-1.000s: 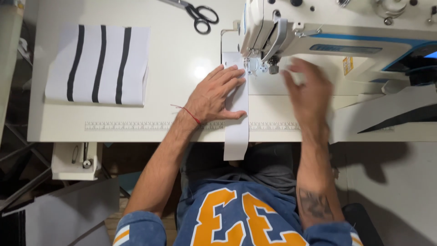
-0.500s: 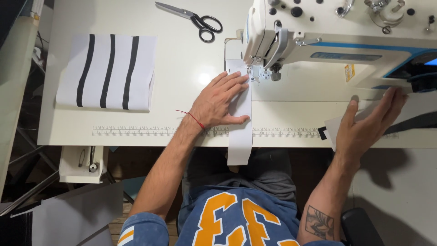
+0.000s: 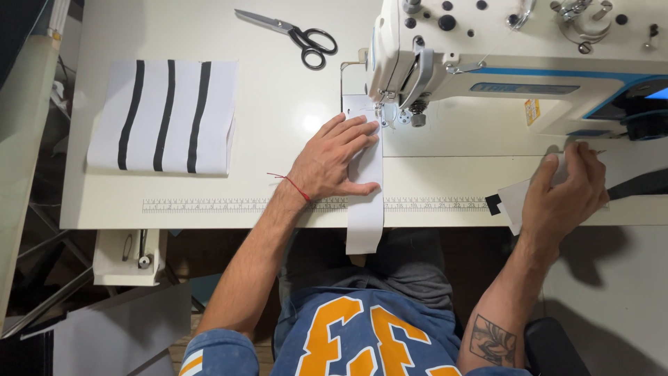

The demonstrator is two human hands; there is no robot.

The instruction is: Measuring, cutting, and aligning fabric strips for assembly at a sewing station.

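White and thin, the fabric strip [image 3: 367, 202] lies flat under the sewing machine [image 3: 501, 63] foot and droops off the tabletop [image 3: 278, 118] edge, likely light and limp, pinned by the open, flat left hand [image 3: 334, 160] while the right hand [image 3: 563, 191] curls around a pale piece [image 3: 516, 200].

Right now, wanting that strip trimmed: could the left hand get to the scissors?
Probably yes. The left hand lies flat on the white strip, and bare tabletop separates it from the scissors.
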